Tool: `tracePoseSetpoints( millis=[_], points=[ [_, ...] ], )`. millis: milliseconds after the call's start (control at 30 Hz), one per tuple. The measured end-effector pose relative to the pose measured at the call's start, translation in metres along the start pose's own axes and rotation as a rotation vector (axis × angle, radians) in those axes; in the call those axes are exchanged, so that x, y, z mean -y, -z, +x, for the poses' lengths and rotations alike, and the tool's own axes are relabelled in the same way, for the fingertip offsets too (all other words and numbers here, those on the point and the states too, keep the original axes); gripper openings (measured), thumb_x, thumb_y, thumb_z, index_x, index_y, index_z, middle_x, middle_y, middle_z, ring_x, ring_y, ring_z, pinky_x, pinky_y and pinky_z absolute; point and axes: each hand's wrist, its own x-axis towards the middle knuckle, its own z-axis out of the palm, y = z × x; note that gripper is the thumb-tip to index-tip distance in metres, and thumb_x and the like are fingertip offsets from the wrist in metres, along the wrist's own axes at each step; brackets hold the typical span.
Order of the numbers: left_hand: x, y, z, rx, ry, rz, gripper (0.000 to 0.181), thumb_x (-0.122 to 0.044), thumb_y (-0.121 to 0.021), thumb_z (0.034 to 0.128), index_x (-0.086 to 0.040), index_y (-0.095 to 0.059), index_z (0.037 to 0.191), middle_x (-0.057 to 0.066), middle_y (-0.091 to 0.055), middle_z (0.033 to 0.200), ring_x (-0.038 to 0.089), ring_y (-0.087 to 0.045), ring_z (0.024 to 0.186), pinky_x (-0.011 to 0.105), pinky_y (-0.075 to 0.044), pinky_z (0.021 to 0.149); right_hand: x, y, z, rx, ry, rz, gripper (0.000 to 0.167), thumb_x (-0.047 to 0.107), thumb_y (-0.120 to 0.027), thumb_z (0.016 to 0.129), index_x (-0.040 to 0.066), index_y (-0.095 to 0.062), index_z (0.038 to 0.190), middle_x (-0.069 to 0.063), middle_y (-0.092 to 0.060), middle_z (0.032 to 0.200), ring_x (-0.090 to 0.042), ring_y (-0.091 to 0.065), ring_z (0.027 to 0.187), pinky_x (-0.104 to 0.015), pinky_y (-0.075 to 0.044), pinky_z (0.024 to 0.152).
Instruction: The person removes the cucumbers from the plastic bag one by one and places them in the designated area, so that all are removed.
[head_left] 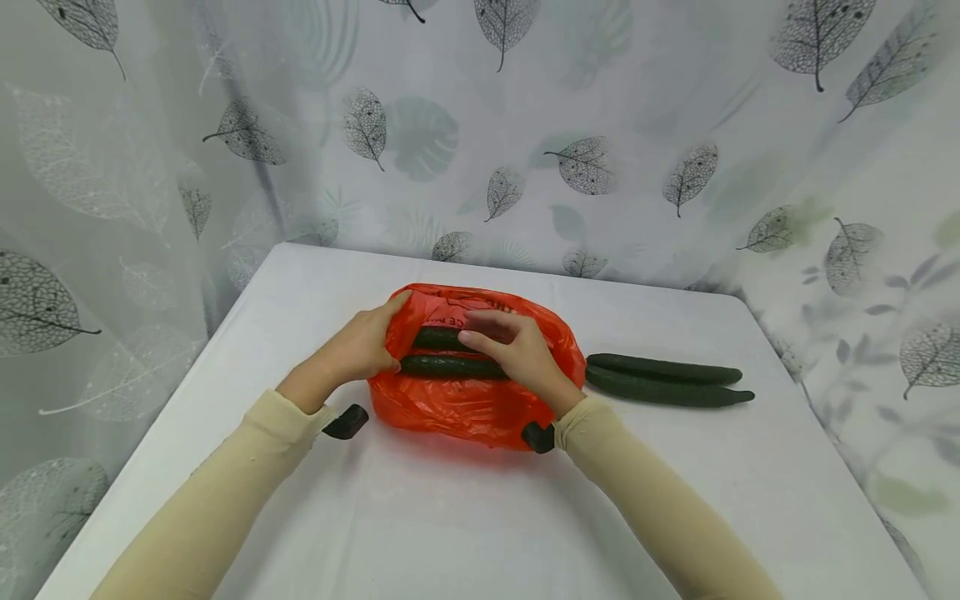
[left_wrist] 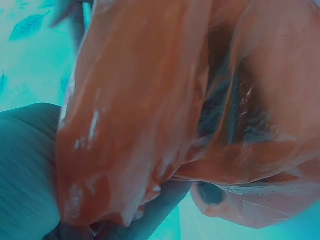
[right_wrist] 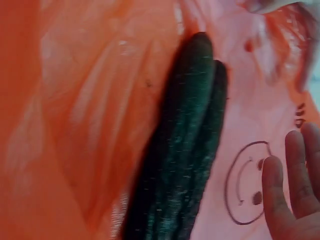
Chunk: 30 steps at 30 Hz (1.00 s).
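An orange-red plastic bag (head_left: 465, 408) lies with its mouth spread wide on the white table. Inside it are two dark green cucumbers (head_left: 450, 367), side by side; the right wrist view shows these cucumbers (right_wrist: 175, 150) close up. My left hand (head_left: 360, 343) holds the bag's left rim, fingers at the far side and thumb at the near side. Bag film (left_wrist: 135, 110) hides most of that hand in the left wrist view. Over the bag's opening is my right hand (head_left: 525, 350), its fingers (right_wrist: 295, 170) extended beside the cucumbers and gripping nothing.
Two more cucumbers (head_left: 667, 382) lie together on the table, just right of the bag. The white table (head_left: 420, 517) ends at the back against a leaf-patterned curtain (head_left: 465, 125). A printed smiling face (right_wrist: 245, 182) shows on the bag's inner side.
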Motion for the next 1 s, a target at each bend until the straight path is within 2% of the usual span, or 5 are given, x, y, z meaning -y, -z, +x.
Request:
tracePoseSetpoints(
  millis=[300,533,667,833,1000],
  points=[
    [0.0,-0.001,-0.001,-0.009,-0.017,0.001,0.106,0.002,-0.082,0.0756,-0.005,-0.019,0.161,0.027,-0.054,0.139,0.042,-0.054,0.121,0.055,-0.047,0.102,-0.019,-0.011,0.003,0.04,-0.077,-0.154,0.05,0.033,-0.081,0.087,0.007,-0.07,0.129,-0.009,-0.068,0.127,-0.015,-0.065,0.107,-0.035,-0.054,0.092],
    [0.001,-0.003,0.001,-0.002,-0.01,-0.001,0.107,0.001,-0.082,0.0764,-0.007,-0.018,0.162,0.026,-0.053,0.141,0.042,-0.052,0.124,0.055,-0.045,0.104,-0.027,-0.018,0.004,0.02,-0.137,-0.38,0.049,0.036,-0.086,0.081,0.016,-0.074,0.125,0.005,-0.07,0.12,-0.015,-0.058,0.119,-0.037,-0.048,0.101],
    [0.001,-0.003,0.002,0.004,-0.002,0.0,0.108,0.001,-0.082,0.0765,-0.008,-0.017,0.162,0.026,-0.053,0.14,0.042,-0.053,0.123,0.055,-0.046,0.103,-0.033,-0.021,0.005,0.022,-0.168,-0.504,0.046,0.036,-0.087,0.08,0.022,-0.076,0.122,0.006,-0.07,0.12,-0.018,-0.056,0.122,-0.039,-0.044,0.105],
    [0.0,-0.004,0.001,0.004,0.002,-0.001,0.108,0.002,-0.081,0.0761,-0.008,-0.017,0.162,0.026,-0.054,0.139,0.042,-0.053,0.122,0.055,-0.047,0.102,-0.037,-0.024,0.005,0.056,-0.219,-0.574,0.047,0.034,-0.088,0.079,0.024,-0.075,0.123,0.003,-0.068,0.124,-0.019,-0.055,0.122,-0.041,-0.042,0.107],
    [0.0,-0.004,0.0,0.001,-0.006,-0.004,0.107,0.002,-0.081,0.0757,-0.007,-0.017,0.162,0.025,-0.055,0.138,0.041,-0.054,0.12,0.054,-0.048,0.1,-0.04,-0.026,0.006,0.083,-0.227,-0.608,0.048,0.029,-0.087,0.081,0.025,-0.074,0.126,0.001,-0.067,0.124,-0.02,-0.055,0.12,-0.041,-0.043,0.106]
  ],
)
